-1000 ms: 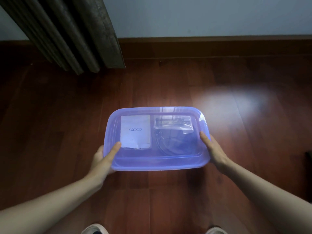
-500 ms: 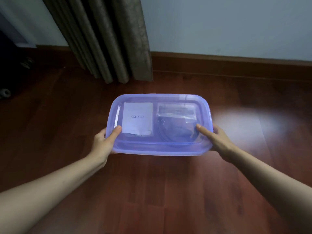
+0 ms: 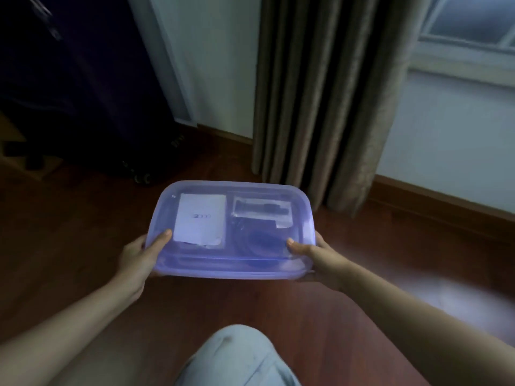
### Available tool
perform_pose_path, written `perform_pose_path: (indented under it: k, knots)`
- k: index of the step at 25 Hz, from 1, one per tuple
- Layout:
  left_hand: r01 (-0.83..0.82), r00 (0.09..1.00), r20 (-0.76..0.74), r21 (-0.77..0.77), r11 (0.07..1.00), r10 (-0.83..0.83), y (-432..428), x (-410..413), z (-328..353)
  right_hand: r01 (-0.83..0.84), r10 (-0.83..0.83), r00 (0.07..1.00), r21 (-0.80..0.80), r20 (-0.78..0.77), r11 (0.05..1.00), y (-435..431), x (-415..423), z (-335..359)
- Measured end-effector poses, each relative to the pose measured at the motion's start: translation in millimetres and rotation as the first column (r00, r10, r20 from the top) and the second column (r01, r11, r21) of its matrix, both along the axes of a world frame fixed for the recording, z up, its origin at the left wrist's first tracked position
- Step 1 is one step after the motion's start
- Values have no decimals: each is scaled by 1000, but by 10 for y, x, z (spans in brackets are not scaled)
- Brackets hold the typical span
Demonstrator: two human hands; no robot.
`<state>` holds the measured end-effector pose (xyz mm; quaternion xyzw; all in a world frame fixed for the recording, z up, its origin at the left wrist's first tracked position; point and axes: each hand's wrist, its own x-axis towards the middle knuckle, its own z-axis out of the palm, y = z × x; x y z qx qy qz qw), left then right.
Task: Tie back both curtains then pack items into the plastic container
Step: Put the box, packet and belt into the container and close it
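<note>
A translucent blue plastic container [image 3: 302,218] with its lid on is held above the wooden floor in front of me. My left hand [image 3: 136,254] grips its near left corner, thumb on the lid. My right hand [image 3: 317,257] grips the near right corner the same way. Through the lid I see a white packet [image 3: 199,218] on the left, a clear bag with dark parts [image 3: 262,211] at the back right and a dark coiled item [image 3: 262,242] below it. A brown curtain [image 3: 320,101] hangs straight down to the floor behind the container.
A dark suitcase on wheels [image 3: 83,93] stands at the left against the wall. A window [image 3: 468,32] is at the upper right, with a wooden skirting board [image 3: 446,201] below. My knee in light trousers [image 3: 237,358] is at the bottom.
The container has been lifted higher off the floor, and the view has risen and swung left, bringing the suitcase and window into sight. Both hands keep their grip.
</note>
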<state>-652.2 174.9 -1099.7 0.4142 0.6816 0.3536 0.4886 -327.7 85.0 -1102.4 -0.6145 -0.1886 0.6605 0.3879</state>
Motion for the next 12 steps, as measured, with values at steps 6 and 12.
perform_pose_path:
  k: [6, 12]
  knots:
    - [-201, 973, 92, -92, 975, 210, 471, -485, -3, 154, -163, 945, 53, 284, 987, 895, -733, -63]
    - [-366, 865, 333, -93, 926, 376, 883, -504, -350, 150, -169, 933, 86, 318, 985, 1623, -867, -381]
